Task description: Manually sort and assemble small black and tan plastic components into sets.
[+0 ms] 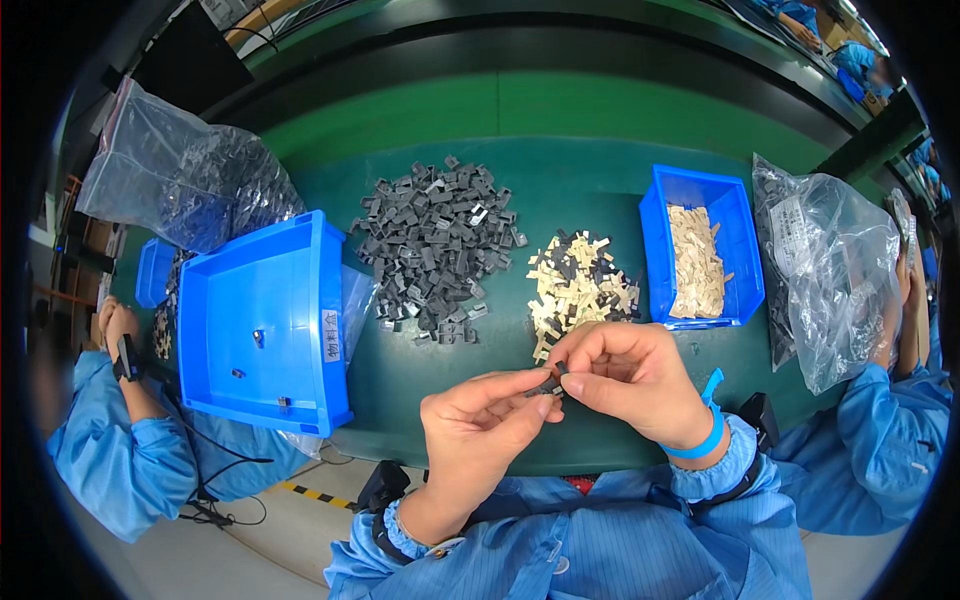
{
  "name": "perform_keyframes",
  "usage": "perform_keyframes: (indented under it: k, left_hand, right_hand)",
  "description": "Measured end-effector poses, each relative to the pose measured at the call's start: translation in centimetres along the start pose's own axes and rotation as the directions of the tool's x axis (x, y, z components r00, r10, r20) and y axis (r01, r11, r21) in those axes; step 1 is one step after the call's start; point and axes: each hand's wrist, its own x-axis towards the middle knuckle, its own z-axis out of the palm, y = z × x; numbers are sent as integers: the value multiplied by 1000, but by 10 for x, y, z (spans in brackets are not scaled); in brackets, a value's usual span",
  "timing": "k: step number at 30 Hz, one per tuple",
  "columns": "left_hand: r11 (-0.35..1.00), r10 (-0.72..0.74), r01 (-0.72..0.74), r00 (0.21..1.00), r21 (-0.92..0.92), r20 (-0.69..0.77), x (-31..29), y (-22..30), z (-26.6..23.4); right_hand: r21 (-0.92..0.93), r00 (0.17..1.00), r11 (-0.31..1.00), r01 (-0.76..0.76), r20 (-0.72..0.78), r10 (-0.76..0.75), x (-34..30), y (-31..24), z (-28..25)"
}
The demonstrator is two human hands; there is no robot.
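Note:
Near the front edge of the table, my two hands meet with fingertips almost touching. My left hand (470, 425) pinches a small dark grey plastic housing (545, 388) between thumb and fingers. Against it my right hand (640, 385), a blue band at its wrist, pinches a small black piece (561, 369); fingertips partly cover both parts. Just beyond my hands lies a mixed heap of small beige and black pieces (575, 290). Left of that heap spreads a larger pile of dark grey plastic housings (430, 240).
A big blue tray (240, 280) with three small parts stands on the left. On the right is a blue bin (742, 250) holding beige strips. Clear plastic bags (150, 160) of dark parts and another bag (835, 260) flank them. Co-workers in blue sit on both sides.

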Motion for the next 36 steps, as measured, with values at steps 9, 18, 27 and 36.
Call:
perform_keyframes:
  k: [9, 18, 27, 36]
  left_hand:
    - [1000, 15, -14, 999, 27, -34, 1, 1, 6]
    - [1000, 15, -14, 999, 23, -33, 1, 1, 7]
    - [1000, 0, 0, 1000, -7, 23, 0, 0, 3]
    - [999, 11, -11, 1000, -43, -6, 0, 0, 6]
  right_hand:
    - [-43, 996, 996, -75, -58, 73, -2, -4, 2]
    - [-205, 997, 979, -6, -71, -9, -2, -2, 2]
    - [-287, 996, 957, 48, -56, -67, -1, 0, 1]
    - [-383, 979, 915, 125, -105, -177, 1, 5, 2]
